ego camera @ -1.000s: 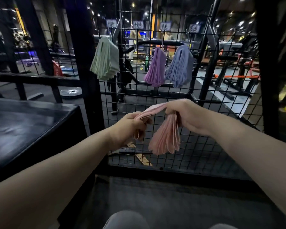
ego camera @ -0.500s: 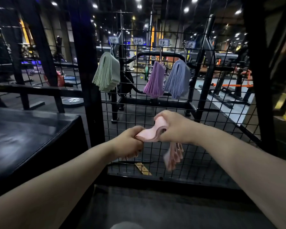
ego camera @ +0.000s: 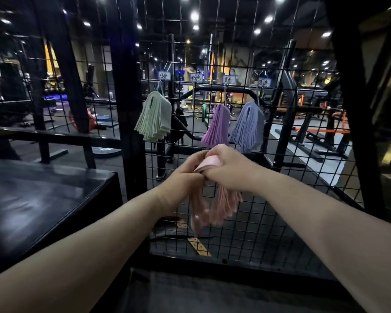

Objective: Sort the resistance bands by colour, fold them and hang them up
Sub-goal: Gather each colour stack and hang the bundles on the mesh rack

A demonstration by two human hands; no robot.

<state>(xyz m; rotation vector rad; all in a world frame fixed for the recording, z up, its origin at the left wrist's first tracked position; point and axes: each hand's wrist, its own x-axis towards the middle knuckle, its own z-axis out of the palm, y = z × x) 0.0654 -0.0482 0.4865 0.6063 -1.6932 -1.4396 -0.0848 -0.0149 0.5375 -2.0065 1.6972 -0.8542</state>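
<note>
Whereas a gap parted them earlier, left hand (ego camera: 185,175) and right hand (ego camera: 226,168) now touch, both clamped on the folded pink bands (ego camera: 209,162), whose blurred ends dangle before the mesh (ego camera: 280,211).

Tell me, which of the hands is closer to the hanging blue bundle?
Right. The right hand is just below the blue bundle, slightly to its left; the left hand lies farther left and lower. Both grip the pink bands.
</note>
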